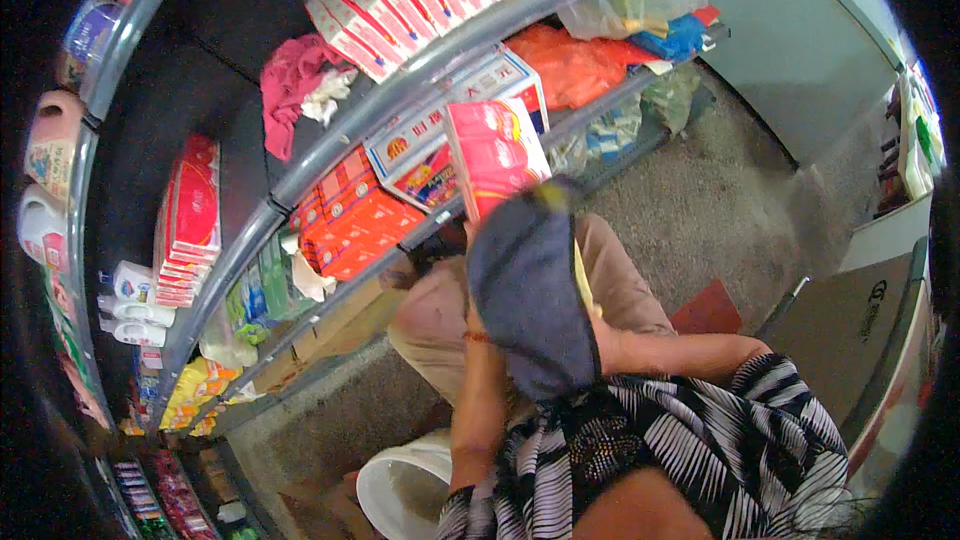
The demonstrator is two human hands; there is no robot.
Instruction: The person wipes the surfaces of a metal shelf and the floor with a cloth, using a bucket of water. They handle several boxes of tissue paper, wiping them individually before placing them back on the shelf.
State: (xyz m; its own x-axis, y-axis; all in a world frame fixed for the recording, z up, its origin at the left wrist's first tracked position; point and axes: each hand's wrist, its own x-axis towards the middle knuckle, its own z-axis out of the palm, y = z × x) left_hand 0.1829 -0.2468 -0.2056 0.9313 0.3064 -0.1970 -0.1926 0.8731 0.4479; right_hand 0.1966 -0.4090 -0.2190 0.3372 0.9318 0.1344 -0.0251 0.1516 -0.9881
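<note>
A dark grey, cap-shaped piece of fabric (532, 292) with a yellow mark hangs across the middle of the view and hides most of both hands. Past its far edge a pink-and-white printed carton (499, 154) is held up at a tilt before the lower shelf. Fingers of my left hand (471, 231) show at the carton's lower left corner; a reddish bracelet (477, 336) circles that wrist. Of my right hand (596, 319) only a part shows at the fabric's right edge, beside a yellow strip (582, 277). What it holds is hidden.
Before my bent knees stands a grey metal shelf (442, 52) with rows of pink-and-white boxes (390, 7). Orange cartons (356, 217) and a printed carton (420, 157) fill the level below, beside orange plastic bags (570, 67). A white bucket (409, 487) is near my left elbow.
</note>
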